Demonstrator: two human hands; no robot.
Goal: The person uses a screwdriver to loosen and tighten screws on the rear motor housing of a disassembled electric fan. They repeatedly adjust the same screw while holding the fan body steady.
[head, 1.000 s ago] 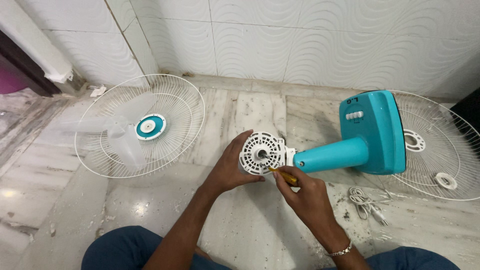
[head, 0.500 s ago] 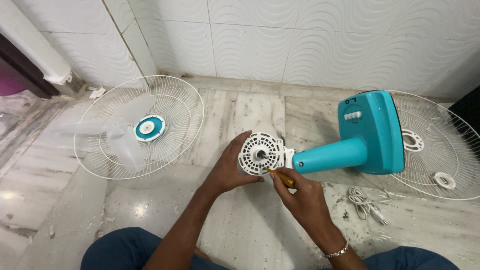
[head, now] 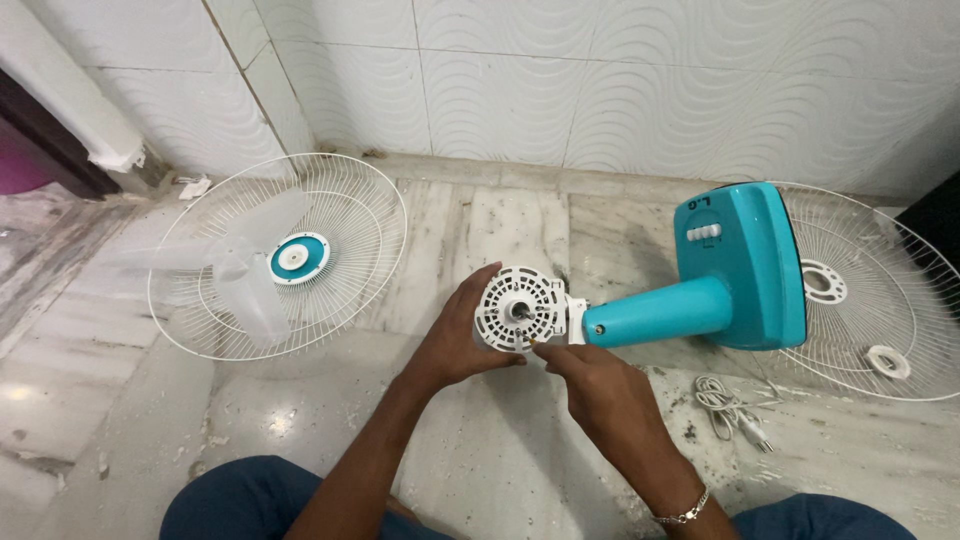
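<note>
Left hand (head: 455, 340) clasping white motor housing (head: 518, 310), right hand (head: 600, 390) pinching a yellow-handled tool (head: 538, 349) beside it; fan guard (head: 285, 255) lying left on marble floor (head: 480, 460).

Left hand (head: 455, 345) cupped around white vented motor housing (head: 520, 310); right hand (head: 600, 390) just below it, pinching a small yellowish tool (head: 540, 347). Teal fan base (head: 740, 270) right of housing, front grille with blades (head: 280, 255) left.

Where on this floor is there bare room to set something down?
Bare marble lies between the front grille with the blades and the left hand, and along the wall behind the motor head. It is crowded on the right: the teal fan body, the rear grille and the coiled white cord near the right hand.
</note>
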